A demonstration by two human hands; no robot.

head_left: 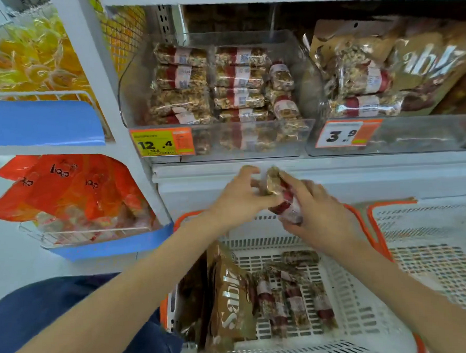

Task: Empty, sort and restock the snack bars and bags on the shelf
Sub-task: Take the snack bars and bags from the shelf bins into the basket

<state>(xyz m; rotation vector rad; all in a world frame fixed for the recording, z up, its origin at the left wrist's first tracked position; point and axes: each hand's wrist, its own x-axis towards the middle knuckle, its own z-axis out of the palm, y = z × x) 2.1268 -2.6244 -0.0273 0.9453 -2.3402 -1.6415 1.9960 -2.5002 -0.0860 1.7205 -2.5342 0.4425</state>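
Both hands meet over the white basket [351,299], just below the shelf edge. My right hand [314,212] grips a nut snack bar [280,192] with a red and white label, held roughly upright. My left hand [238,200] pinches the bar's top end. Several more bars [295,300] and a brown Sablz bag [230,298] lie in the basket. On the shelf, a clear bin [251,140] holds several stacked bars [211,85]. The clear bin to its right [413,134] holds bars [362,88] mixed with brown bags [431,63].
Price tags read 12.4 [161,145] and 3.9 [345,135]. A second white basket with an orange rim [429,228] sits to the right. Left of the upright, side racks hold orange packets [68,190] and yellow sweets [28,57]. My blue-clad knee [44,313] is at lower left.
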